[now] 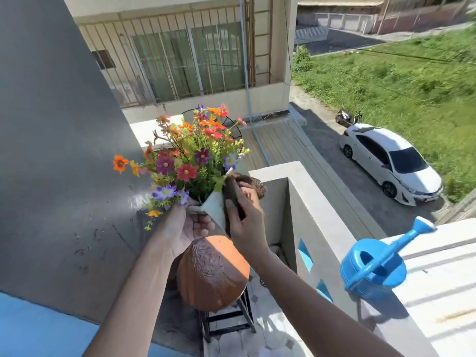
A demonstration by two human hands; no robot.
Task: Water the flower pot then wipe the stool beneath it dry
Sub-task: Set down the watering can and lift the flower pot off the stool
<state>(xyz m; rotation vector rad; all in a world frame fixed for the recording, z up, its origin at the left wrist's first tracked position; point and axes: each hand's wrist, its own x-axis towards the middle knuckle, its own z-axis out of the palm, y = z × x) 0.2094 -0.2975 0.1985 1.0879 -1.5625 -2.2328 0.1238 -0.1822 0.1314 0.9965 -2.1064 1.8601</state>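
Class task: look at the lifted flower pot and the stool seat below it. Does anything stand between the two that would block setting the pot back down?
Nothing visible does. The flower pot hangs in both hands above the stool, whose round seat is bare.

Round stool [213, 276] seat bare and open from above, lifted flower pot [215, 206] and both hands hanging over its far edge; hemmed left by grey wall [59, 150], right by white parapet [316, 215]; blue watering can [373, 266] occupying parapet top.
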